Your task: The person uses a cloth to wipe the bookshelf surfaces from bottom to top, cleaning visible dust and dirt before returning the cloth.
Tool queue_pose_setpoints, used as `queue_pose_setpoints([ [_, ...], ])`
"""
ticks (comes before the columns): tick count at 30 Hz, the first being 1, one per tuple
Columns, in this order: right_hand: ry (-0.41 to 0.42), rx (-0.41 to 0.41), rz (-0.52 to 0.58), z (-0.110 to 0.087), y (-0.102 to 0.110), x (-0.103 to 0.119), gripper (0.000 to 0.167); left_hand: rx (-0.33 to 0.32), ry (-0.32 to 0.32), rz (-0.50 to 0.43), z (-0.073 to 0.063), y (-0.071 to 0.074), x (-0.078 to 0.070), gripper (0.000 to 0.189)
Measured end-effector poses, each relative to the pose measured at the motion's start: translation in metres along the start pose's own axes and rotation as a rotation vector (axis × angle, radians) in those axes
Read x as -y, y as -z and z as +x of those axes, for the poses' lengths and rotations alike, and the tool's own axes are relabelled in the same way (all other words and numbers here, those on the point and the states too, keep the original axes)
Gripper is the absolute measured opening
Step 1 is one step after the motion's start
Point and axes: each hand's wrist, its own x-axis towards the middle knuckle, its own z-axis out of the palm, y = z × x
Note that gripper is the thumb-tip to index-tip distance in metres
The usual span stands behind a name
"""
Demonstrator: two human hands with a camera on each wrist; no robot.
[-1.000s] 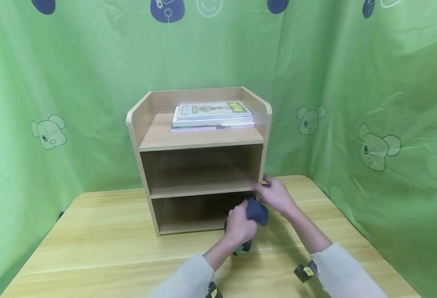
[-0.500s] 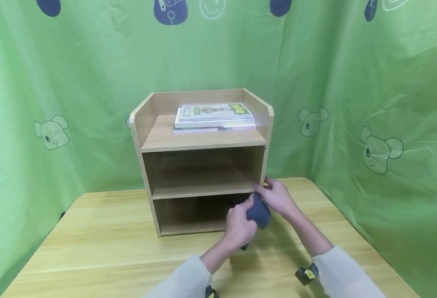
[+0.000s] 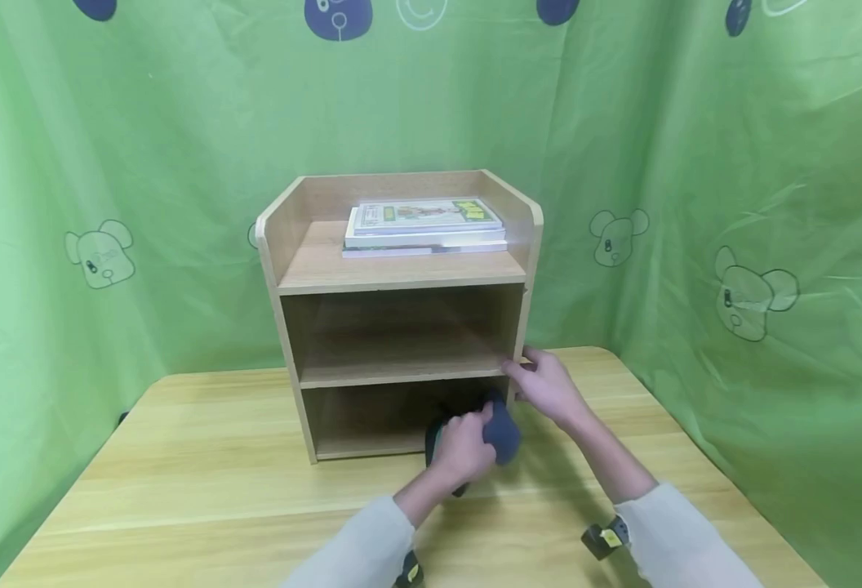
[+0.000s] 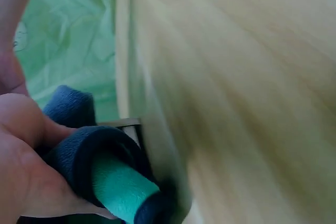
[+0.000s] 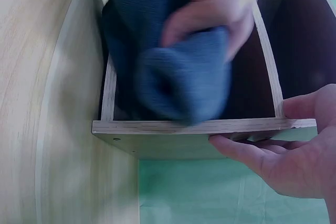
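My left hand (image 3: pixel 464 447) grips a bunched dark blue cloth (image 3: pixel 503 434) at the front right corner of the wooden shelf unit's (image 3: pixel 402 379) lowest compartment. In the left wrist view the cloth (image 4: pixel 79 156) is folded over, with a green part showing inside its curl. The right wrist view shows the cloth (image 5: pixel 184 85), blurred, over the edge of the side panel (image 5: pixel 210 125). My right hand (image 3: pixel 551 390) holds that right side panel at the height of the middle board, thumb in front and fingers on the outer face. Part of the cloth is hidden behind my left hand.
A small stack of books (image 3: pixel 425 229) lies on the unit's top board. The unit stands on a light wooden table (image 3: pixel 181 490). Green curtains (image 3: pixel 431 106) printed with bear heads hang behind and at both sides.
My left hand and the cloth shift up along the right panel's front edge, then come back down and slightly left. My right hand keeps its hold on the panel.
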Motion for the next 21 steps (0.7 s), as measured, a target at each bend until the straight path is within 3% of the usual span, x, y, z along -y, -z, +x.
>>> queue_pose_setpoints([
  [2, 0.004, 0.007, -0.003, 0.001, -0.001, 0.001, 0.057, 0.061, -0.016, 0.145, -0.001, -0.005, 0.003, 0.071],
  [5, 0.009, 0.015, -0.007, 0.001, -0.002, 0.001, 0.058, 0.103, -0.05, 0.391, -0.004, -0.011, 0.005, 0.075],
  [8, 0.009, 0.01, -0.023, 0.001, -0.002, 0.0, 0.058, 0.144, -0.057, 0.519, -0.006, -0.011, 0.006, 0.08],
  [12, 0.01, 0.01, -0.034, 0.001, -0.002, 0.0, 0.058, 0.167, -0.042, 0.498, -0.011, 0.003, 0.016, 0.079],
  [21, -0.016, 0.021, -0.066, -0.001, 0.002, 0.002, 0.061, 0.269, 0.027, 0.413, -0.035, 0.061, 0.066, 0.085],
])
